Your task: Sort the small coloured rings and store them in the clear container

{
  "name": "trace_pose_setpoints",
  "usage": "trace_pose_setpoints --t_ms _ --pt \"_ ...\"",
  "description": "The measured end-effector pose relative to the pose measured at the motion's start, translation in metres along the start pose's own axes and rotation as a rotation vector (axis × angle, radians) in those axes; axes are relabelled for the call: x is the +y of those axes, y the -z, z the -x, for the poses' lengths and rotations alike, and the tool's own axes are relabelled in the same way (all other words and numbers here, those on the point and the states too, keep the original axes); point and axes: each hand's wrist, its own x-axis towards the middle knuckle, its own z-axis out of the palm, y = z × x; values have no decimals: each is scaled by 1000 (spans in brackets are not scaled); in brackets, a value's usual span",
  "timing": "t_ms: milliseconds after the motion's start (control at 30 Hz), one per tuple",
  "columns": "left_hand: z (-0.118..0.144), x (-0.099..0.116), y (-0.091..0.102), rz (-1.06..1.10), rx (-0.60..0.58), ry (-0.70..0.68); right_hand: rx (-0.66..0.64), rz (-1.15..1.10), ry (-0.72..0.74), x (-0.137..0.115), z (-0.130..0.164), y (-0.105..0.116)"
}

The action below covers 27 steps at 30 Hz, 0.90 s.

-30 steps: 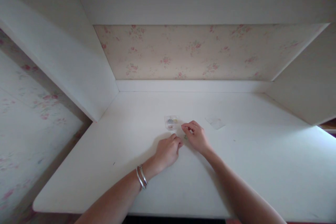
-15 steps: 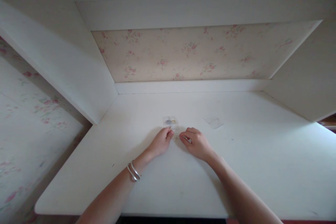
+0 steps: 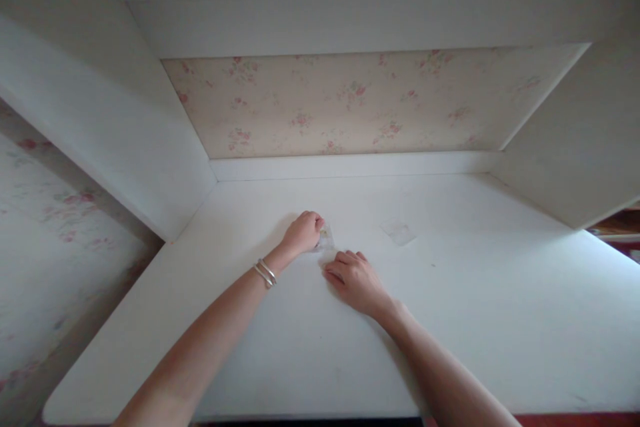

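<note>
A small clear plastic case [image 3: 326, 237] with tiny coloured bits inside lies near the middle of the white desk [image 3: 450, 320]. My left hand [image 3: 303, 232], with two silver bangles on its wrist, covers the case's left side, fingers curled over it. Just in front of the case, my right hand [image 3: 353, 278] rests on the desk, its fingertips close together at the near edge. Whether they pinch anything is hidden. A second clear plastic piece [image 3: 397, 232], flat and see-through, lies to the right, apart from both hands.
White side panels [image 3: 125, 140] wall the desk on the left and right, a white shelf [image 3: 350, 20] hangs overhead, and floral wallpaper [image 3: 350, 103] covers the back. The desk's front edge runs along the bottom of the view.
My left hand has moved forward from beside the right hand onto the clear case. My right hand has drawn back slightly toward me and to the left.
</note>
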Motion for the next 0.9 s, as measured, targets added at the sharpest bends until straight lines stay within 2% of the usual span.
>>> trace_pose_setpoints --t_ms 233,467,567,667,767,900 --pt "-5 -2 -9 -33 -13 39 -21 40 -29 0 -1 -2" --pt "19 -2 6 20 114 -16 -20 42 -9 0 -1 -4" --pt "41 -4 12 79 144 -63 32 -55 -45 3 -2 -2" --pt "62 -8 12 130 142 -60 137 -194 -130 9 -4 -4" --pt "78 -13 8 154 105 -27 225 -319 -205 17 -10 -10" --pt "88 -12 4 138 26 -51 279 -394 -244 27 -24 -16"
